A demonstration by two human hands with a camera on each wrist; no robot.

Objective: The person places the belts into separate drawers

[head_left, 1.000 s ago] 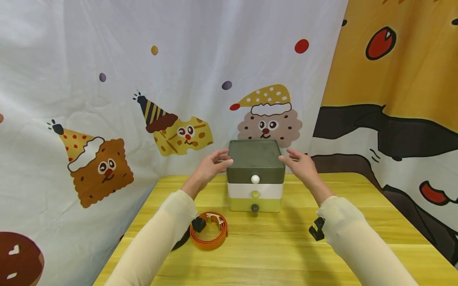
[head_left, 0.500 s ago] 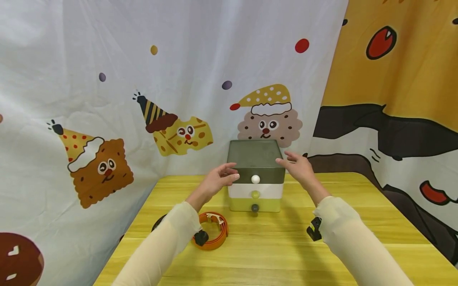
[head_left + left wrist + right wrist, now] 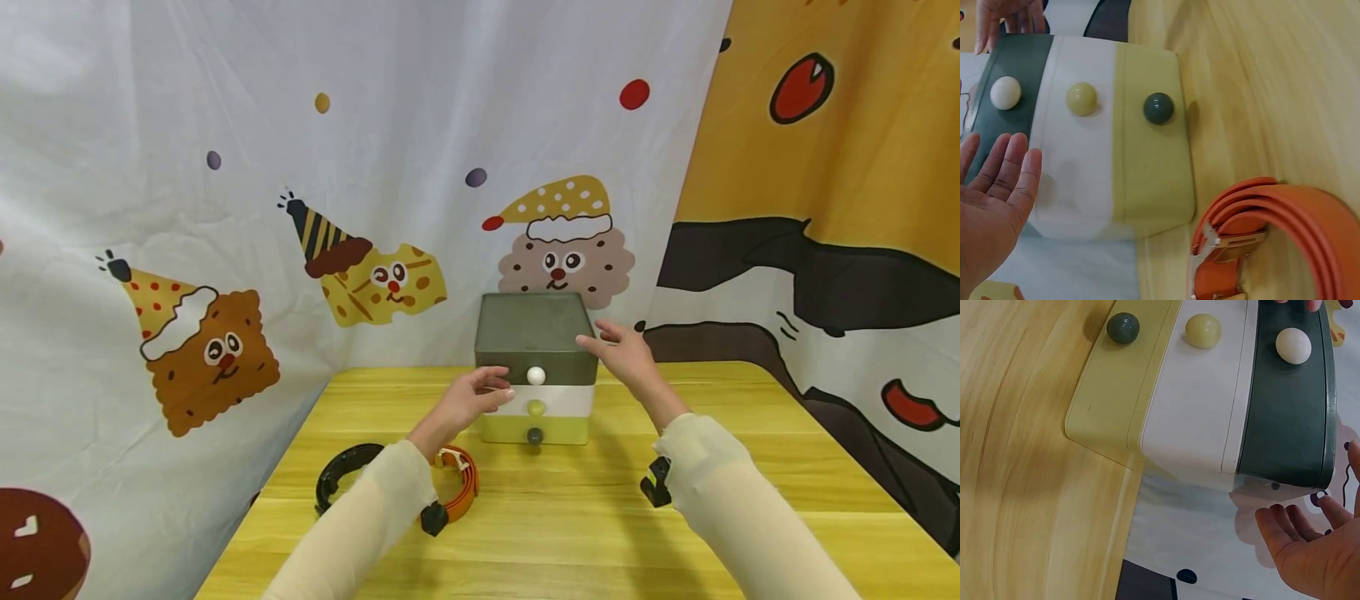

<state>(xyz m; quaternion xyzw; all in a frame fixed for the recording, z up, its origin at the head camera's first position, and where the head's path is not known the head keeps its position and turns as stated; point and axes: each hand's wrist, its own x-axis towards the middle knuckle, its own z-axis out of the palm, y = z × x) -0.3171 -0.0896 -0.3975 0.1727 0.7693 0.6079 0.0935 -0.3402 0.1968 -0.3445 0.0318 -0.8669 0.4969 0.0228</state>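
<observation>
A small chest of three stacked drawers (image 3: 534,333) stands at the back of the table: dark green on top, white in the middle, yellow-green below. Each drawer front bears a round knob; the top one is a white knob (image 3: 536,376). My left hand (image 3: 468,404) is in front of the chest's left side, fingers loosely extended, holding nothing; in the left wrist view its fingertips overlap the green drawer front. At the upper right edge of the chest is my right hand (image 3: 628,358), fingers relaxed, palm toward the side wall, nothing in it.
A coiled orange belt (image 3: 467,492) with a metal buckle lies left of centre, partly behind my left forearm. Beside it is a coiled black belt (image 3: 330,479), also partly covered by the sleeve. A printed cloth (image 3: 420,150) hangs right behind the wooden table (image 3: 555,533).
My left hand has moved down and toward me, from the chest's upper left edge to in front of its drawers. The right hand has shifted only slightly. More of the black belt shows.
</observation>
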